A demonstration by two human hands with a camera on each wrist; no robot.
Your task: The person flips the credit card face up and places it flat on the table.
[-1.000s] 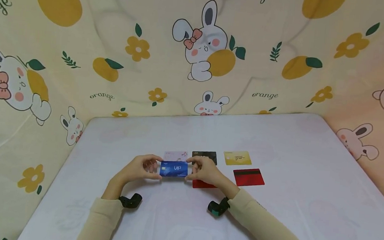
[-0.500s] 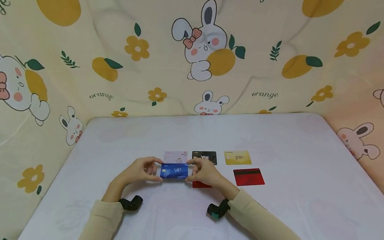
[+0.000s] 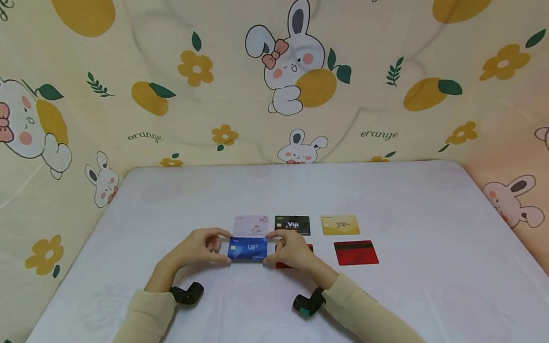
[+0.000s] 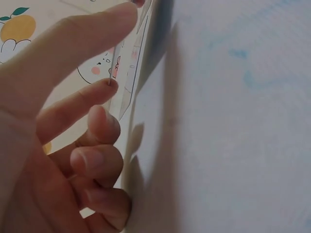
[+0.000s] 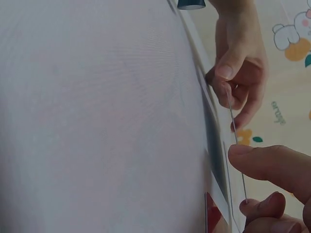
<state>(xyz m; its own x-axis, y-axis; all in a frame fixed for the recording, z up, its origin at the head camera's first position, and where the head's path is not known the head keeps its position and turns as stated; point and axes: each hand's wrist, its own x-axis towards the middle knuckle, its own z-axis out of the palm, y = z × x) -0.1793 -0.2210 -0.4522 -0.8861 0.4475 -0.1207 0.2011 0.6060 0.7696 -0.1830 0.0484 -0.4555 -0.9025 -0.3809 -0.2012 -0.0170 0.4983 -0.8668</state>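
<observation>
A blue VIP card (image 3: pixel 248 249) is held by its two short ends between my hands. At its left end my left hand (image 3: pixel 201 248) pinches it with thumb and index finger. My right hand (image 3: pixel 293 251) pinches the other end, partly covering a red card (image 3: pixel 283 265) lying beneath it. Seen edge-on in the right wrist view, the blue card (image 5: pixel 233 114) is a thin line slightly above the table. Just beyond it lies a pale pink card (image 3: pixel 251 225). In the left wrist view the other fingers (image 4: pixel 99 162) are curled near the tabletop.
A black Vip card (image 3: pixel 292 224) and a gold card (image 3: pixel 340 225) lie in the back row. Another red card (image 3: pixel 356 253), with a dark stripe, is at the right. The white-covered table (image 3: pixel 412 216) meets a rabbit-patterned cloth (image 3: pixel 211 106) behind.
Both hands have brought the blue card slightly toward the person. More of the pale pink card and the black card now shows behind it.
</observation>
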